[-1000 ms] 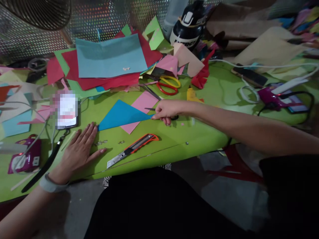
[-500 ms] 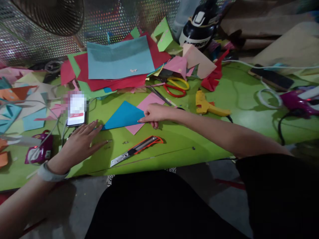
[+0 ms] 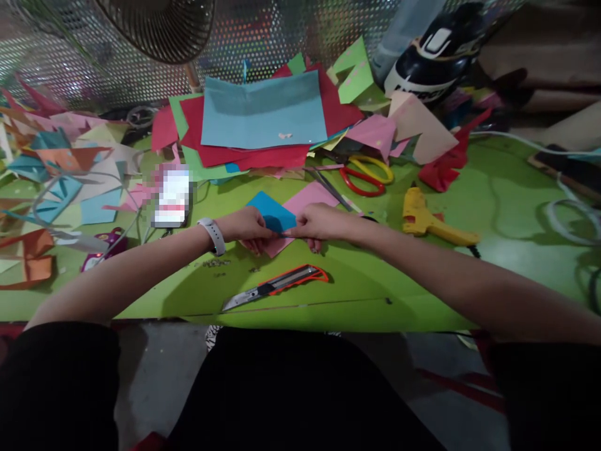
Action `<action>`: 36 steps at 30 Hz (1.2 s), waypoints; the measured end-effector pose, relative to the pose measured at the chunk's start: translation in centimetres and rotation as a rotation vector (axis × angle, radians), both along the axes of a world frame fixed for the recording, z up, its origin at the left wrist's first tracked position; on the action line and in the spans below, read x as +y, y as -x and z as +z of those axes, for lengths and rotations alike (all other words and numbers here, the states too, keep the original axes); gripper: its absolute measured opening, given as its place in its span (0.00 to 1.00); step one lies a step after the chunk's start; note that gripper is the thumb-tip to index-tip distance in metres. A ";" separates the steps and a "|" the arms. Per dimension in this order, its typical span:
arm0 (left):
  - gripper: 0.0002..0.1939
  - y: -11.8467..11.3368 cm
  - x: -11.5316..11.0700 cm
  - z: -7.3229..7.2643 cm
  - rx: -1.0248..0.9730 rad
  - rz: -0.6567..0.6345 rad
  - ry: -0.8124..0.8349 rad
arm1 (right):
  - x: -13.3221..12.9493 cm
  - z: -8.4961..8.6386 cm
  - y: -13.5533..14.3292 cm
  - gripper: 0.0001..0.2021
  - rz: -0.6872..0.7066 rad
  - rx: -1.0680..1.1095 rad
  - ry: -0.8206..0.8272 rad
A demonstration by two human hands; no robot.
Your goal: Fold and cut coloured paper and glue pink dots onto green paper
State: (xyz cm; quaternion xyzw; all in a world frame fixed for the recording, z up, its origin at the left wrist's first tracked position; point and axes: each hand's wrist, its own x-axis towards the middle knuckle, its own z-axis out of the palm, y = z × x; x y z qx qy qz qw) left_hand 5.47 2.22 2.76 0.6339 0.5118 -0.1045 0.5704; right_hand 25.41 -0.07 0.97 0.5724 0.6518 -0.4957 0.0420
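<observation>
A folded sheet of blue paper (image 3: 272,212) is held along its lower edge by both hands. My left hand (image 3: 248,229) pinches that edge from the left, thumb pointing inward. On the other side my right hand (image 3: 317,224) grips it too, its thumb close to the left one. Pink paper (image 3: 313,195) lies on the table beneath the blue piece, partly covered by it and by my hands. Closer to me rests an orange utility knife (image 3: 282,285), blade end to the left.
Around the work lie a yellow glue gun (image 3: 434,222), red-and-yellow scissors (image 3: 369,175) and a phone (image 3: 173,197). Behind are stacked coloured sheets (image 3: 263,113), a dark bottle (image 3: 432,59) and a fan (image 3: 162,25). Cut paper pieces (image 3: 101,207) and cables cover the left side.
My left hand has gone from lying flat at the blue paper's left tip to pinching its lower edge near the right hand. The camera view has shifted left.
</observation>
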 end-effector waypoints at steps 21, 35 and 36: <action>0.26 13.1 -1.4 0.5 0.211 0.234 -0.091 | -0.4 -0.5 -0.4 0.25 -0.055 0.055 0.026; 0.26 15.1 -5.5 3.1 0.119 0.424 -0.226 | -1.6 2.2 0.0 0.16 0.000 0.061 -0.338; 0.25 14.8 -5.6 3.1 0.096 0.419 -0.224 | -1.7 2.4 0.1 0.14 0.027 0.027 -0.457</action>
